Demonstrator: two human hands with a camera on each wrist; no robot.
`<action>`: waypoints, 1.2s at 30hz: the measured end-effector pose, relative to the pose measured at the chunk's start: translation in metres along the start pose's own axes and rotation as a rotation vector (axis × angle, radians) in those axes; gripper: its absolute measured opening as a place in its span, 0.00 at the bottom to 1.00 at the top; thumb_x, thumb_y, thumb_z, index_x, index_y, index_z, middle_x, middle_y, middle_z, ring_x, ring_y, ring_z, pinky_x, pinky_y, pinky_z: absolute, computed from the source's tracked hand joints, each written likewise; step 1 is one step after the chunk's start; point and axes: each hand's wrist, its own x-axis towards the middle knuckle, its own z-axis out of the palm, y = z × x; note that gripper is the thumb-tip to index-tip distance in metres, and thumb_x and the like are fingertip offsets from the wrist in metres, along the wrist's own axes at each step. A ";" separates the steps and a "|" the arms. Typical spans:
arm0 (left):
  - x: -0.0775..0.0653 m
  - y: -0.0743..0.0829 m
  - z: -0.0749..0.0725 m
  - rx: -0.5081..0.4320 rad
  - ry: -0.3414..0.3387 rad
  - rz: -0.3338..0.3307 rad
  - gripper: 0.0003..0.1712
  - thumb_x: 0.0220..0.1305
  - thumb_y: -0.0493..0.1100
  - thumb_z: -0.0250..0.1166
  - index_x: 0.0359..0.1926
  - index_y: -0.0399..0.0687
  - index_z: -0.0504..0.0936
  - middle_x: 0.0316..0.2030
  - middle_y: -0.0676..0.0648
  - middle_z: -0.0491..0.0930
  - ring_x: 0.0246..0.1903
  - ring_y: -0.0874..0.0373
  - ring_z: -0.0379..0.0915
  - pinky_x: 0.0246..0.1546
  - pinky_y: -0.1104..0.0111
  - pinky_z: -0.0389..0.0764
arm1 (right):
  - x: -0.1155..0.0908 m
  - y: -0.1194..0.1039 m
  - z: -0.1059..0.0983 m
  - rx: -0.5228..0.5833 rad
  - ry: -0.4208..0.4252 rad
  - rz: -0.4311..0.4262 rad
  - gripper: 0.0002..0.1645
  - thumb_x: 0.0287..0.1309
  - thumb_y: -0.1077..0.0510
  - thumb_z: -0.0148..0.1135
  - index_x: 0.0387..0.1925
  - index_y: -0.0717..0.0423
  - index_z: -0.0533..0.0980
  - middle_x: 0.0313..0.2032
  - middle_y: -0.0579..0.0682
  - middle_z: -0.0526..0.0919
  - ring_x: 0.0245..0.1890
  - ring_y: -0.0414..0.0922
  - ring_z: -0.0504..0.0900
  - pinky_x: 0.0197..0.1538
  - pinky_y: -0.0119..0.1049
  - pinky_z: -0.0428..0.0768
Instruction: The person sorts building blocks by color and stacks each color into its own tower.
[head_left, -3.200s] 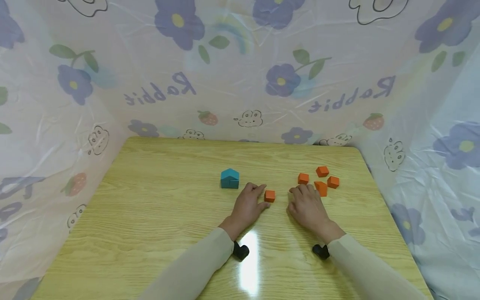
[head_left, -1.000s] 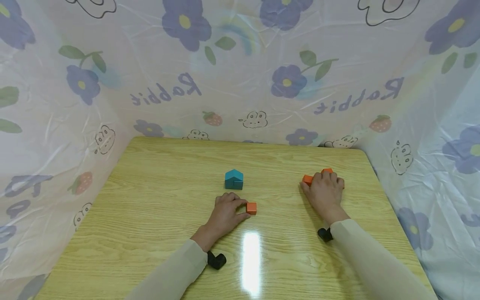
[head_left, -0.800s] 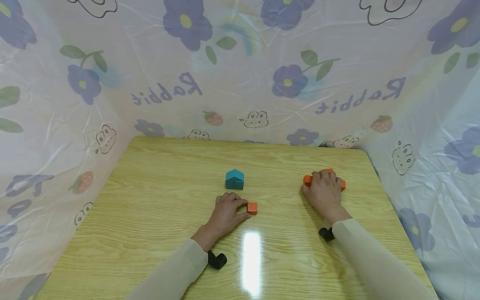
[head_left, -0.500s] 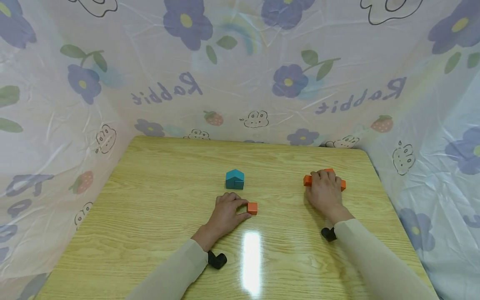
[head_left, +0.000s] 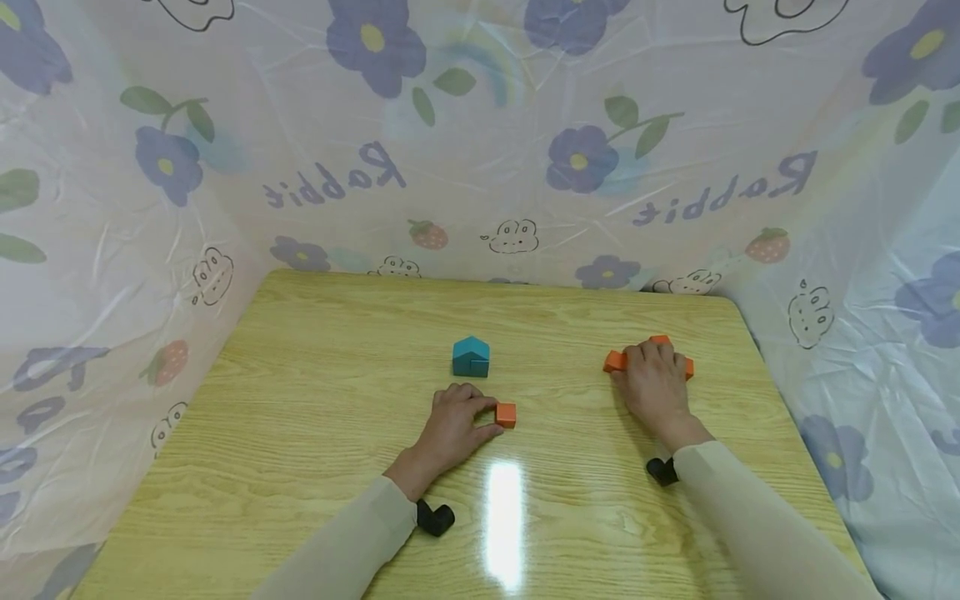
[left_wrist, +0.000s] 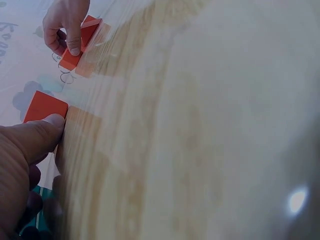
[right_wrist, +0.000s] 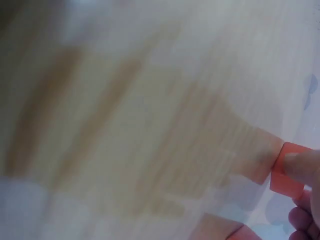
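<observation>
My left hand (head_left: 452,427) pinches an orange cube (head_left: 506,415) between thumb and forefinger on the tabletop; in the left wrist view the thumb lies on the side of that cube (left_wrist: 46,107). Over a group of orange blocks at the right is my right hand (head_left: 651,383), hiding part of them. Its thumb and fingers hold the leftmost orange block (head_left: 615,362); the right wrist view has the thumb pressed on the block (right_wrist: 287,187). Another orange block (head_left: 660,339) peeks out behind the knuckles, and one more (head_left: 689,367) shows at the right.
A small house shape of teal blocks (head_left: 471,358) stands just beyond my left hand. The wood-grain table (head_left: 337,333) is bounded by a printed curtain (head_left: 480,183) at the back and sides. Light glares off the table (head_left: 504,525) in front.
Over three seconds, my left hand took hold of the cube and moved it left and nearer. My right hand moved right over the orange blocks; lately its leftmost block shifted slightly left.
</observation>
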 end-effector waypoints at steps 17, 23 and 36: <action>0.002 0.003 -0.005 -0.002 -0.030 -0.001 0.25 0.67 0.56 0.74 0.58 0.48 0.88 0.48 0.49 0.81 0.52 0.49 0.75 0.53 0.54 0.68 | -0.006 -0.027 0.001 0.095 -0.059 -0.144 0.21 0.62 0.50 0.70 0.45 0.64 0.77 0.41 0.61 0.79 0.47 0.64 0.74 0.51 0.61 0.71; 0.002 0.000 -0.004 0.006 -0.043 -0.004 0.25 0.67 0.57 0.74 0.58 0.49 0.88 0.48 0.49 0.81 0.51 0.50 0.74 0.53 0.54 0.68 | -0.012 -0.039 0.003 0.094 -0.050 -0.198 0.21 0.62 0.49 0.70 0.45 0.62 0.78 0.41 0.59 0.80 0.45 0.61 0.73 0.49 0.57 0.70; 0.003 -0.002 -0.003 -0.018 -0.052 -0.018 0.26 0.67 0.57 0.73 0.59 0.48 0.88 0.48 0.49 0.80 0.51 0.50 0.73 0.54 0.53 0.67 | -0.021 -0.068 0.000 0.136 -0.062 -0.311 0.18 0.62 0.51 0.71 0.44 0.59 0.77 0.42 0.56 0.80 0.44 0.57 0.73 0.48 0.52 0.69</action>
